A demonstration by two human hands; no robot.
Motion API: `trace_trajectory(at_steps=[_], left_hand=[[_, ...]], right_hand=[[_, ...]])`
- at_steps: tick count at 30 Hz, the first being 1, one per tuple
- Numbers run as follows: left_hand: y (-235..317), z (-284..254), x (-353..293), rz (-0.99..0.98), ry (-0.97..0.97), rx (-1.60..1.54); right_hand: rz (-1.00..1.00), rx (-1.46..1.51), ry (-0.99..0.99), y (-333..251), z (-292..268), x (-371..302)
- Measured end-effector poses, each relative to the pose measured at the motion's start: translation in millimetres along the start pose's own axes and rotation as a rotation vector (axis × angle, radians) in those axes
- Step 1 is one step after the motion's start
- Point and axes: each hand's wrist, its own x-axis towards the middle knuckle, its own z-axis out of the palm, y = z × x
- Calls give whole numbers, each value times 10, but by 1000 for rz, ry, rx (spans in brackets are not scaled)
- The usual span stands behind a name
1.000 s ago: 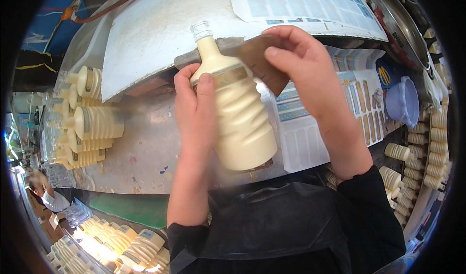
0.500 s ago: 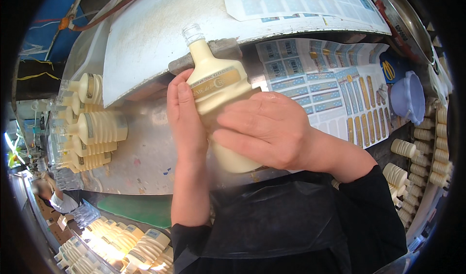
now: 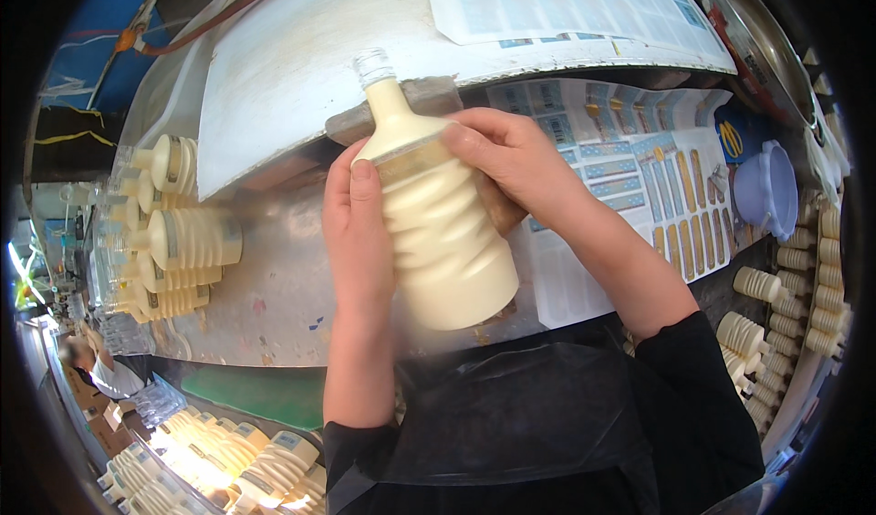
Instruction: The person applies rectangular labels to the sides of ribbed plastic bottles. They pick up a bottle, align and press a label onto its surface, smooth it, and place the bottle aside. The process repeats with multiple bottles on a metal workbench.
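Observation:
A cream bottle [image 3: 452,260] with twisted ridges and a clear neck [image 3: 372,66] lies tilted in front of me, its neck pointing away. Around its shoulder runs a gold label band [image 3: 411,160]. My left hand [image 3: 354,232] is wrapped about the bottle's left side, thumb at the left end of the band. On the other side, my right hand [image 3: 516,155] grips the shoulder, with its thumb and fingertips at the band's right end. Its remaining fingers are partly hidden. Behind the neck sits a rough grey-brown block [image 3: 432,96].
Label sheets [image 3: 593,305] with blue and gold strips lie to the right, beside a lavender bucket [image 3: 765,189] and yellow-handled scissors [image 3: 730,139]. More cream bottles [image 3: 196,239] are stacked at left. A white board [image 3: 274,86] stretches across the back. Another person [image 3: 114,376] appears far left.
My right hand has moved up and away from across the bottle's middle to its shoulder, uncovering the ridged body. My left hand stays on the left side.

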Motion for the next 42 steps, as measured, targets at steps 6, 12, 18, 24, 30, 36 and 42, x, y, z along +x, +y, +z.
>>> trace_trajectory(at_steps=[6, 12, 18, 24, 30, 36, 42], left_hand=[[-36, -83, 85, -72, 3, -254], [-49, -38, 64, -80, -14, -228], [-85, -59, 118, -65, -50, -157], [-123, -58, 110, -93, -69, -255], [-42, -88, 66, -134, -30, -360], [-115, -108, -6, -136, -62, -351], [-170, -175, -88, -251, 24, -583]], right_hand=[[-10, -56, 38, 7, -40, -11], [-16, -224, 62, -36, 19, -29], [-12, -104, 53, 17, 31, -21], [-26, -58, 49, 38, 37, -30], [-23, -69, 81, -5, 62, -47], [-32, -34, 107, -42, 124, -83], [-38, -5, 95, -53, 116, -91]])
